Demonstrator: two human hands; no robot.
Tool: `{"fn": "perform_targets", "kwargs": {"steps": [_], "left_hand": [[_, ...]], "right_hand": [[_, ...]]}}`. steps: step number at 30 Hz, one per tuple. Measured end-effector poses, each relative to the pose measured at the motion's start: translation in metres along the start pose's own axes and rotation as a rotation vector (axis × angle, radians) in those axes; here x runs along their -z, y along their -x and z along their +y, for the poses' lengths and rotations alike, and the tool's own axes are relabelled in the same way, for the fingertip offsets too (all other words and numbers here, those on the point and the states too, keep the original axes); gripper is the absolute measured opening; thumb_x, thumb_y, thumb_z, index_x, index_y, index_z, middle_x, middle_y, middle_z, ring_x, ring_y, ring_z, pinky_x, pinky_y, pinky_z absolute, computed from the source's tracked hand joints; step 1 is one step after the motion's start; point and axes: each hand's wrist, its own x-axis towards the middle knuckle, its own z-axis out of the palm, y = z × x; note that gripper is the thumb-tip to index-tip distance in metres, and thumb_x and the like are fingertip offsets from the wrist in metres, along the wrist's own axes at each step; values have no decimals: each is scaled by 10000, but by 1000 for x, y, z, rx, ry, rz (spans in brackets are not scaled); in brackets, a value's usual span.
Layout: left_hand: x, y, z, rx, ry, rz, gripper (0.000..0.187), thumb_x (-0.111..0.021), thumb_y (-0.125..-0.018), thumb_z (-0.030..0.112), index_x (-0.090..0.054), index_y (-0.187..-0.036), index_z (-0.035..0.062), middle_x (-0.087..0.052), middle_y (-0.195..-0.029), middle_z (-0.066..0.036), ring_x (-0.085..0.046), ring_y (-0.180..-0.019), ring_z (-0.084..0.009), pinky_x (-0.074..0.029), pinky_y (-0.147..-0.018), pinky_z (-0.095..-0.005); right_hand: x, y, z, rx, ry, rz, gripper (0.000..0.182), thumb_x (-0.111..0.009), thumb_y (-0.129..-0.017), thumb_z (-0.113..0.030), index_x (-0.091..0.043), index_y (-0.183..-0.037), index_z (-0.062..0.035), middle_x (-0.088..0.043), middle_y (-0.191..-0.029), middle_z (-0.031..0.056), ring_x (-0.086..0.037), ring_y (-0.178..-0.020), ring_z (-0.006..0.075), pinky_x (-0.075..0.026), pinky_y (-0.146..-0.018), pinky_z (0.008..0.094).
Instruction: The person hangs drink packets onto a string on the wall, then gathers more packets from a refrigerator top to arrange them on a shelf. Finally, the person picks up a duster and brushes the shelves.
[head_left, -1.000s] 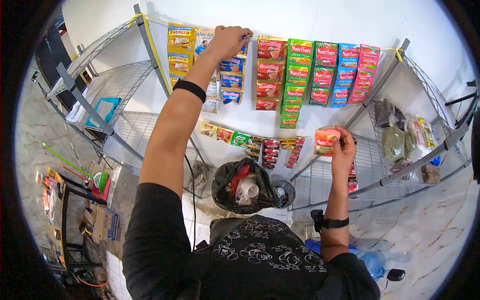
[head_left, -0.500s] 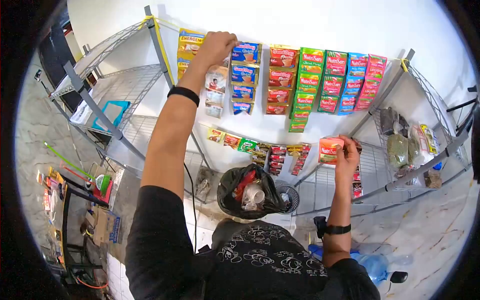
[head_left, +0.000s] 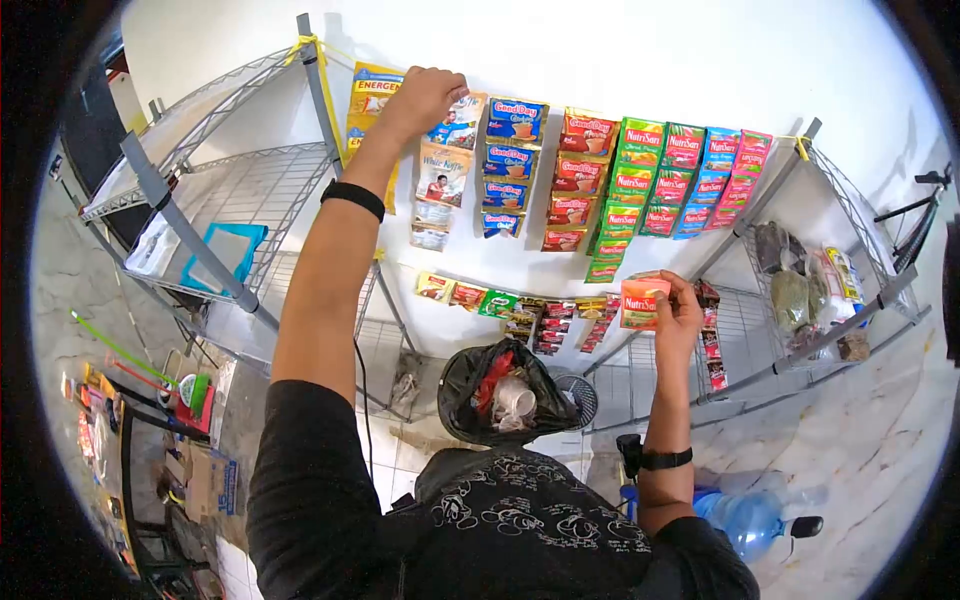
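My left hand (head_left: 428,100) is raised to the upper hanging row, its fingers closed at the top of a strip of White Koffie sachets (head_left: 442,175). Part of the top sachet is hidden behind the hand. To its left hangs a yellow strip of Energen sachets (head_left: 376,88), partly covered by my forearm. Just right of it hangs a blue strip of Good Day sachets (head_left: 510,162). Lower down on the right, my right hand (head_left: 679,312) pinches an orange-red NutriSari sachet (head_left: 640,303) between thumb and fingers, in front of the lower row.
Red Good Day sachets (head_left: 576,170) and green NutriSari sachets (head_left: 630,190) hang farther right. A lower row includes a green sachet (head_left: 498,303). A black-lined trash bin (head_left: 460,400) stands below. Wire shelves (head_left: 270,185) flank the wall, with filled plastic bags (head_left: 795,300) on the right one.
The White Koffie strip shows more of its front, and the Good Day strips sit farther right in view. My right hand with the NutriSari sachet appears slightly farther left.
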Motion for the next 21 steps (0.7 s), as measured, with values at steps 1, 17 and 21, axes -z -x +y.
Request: {"fn": "perform_targets", "kwargs": {"steps": [1, 17, 21], "left_hand": [[-1, -3, -3, 34, 17, -46, 260, -526, -890, 306, -645, -941, 80, -641, -867, -118, -591, -876, -311, -422, -783, -420], [-16, -8, 42, 83, -55, 99, 190, -558, -876, 324, -691, -898, 191, -575, -945, 14, -524, -987, -215, -216, -975, -601], [-15, -10, 34, 72, -46, 85, 184, -540, -885, 296, -696, -896, 200, -587, -942, 14, -515, -1006, -211, -212, -965, -615]], "right_hand": [[-1, 1, -2, -12, -18, -4, 266, -504, -845, 82, -566, -1098, 30, -611, -1025, 93, -587, -922, 145, -467, -828, 262], [-18, 9, -2, -32, 3, 28, 261, -519, -846, 74, -573, -1095, 19, -617, -1010, 89, -584, -913, 139, -460, -832, 256], [-15, 7, -1, -24, 20, 28, 265, -510, -850, 74, -569, -1102, 18, -618, -1008, 92, -585, -917, 138, -461, -836, 258]]}}
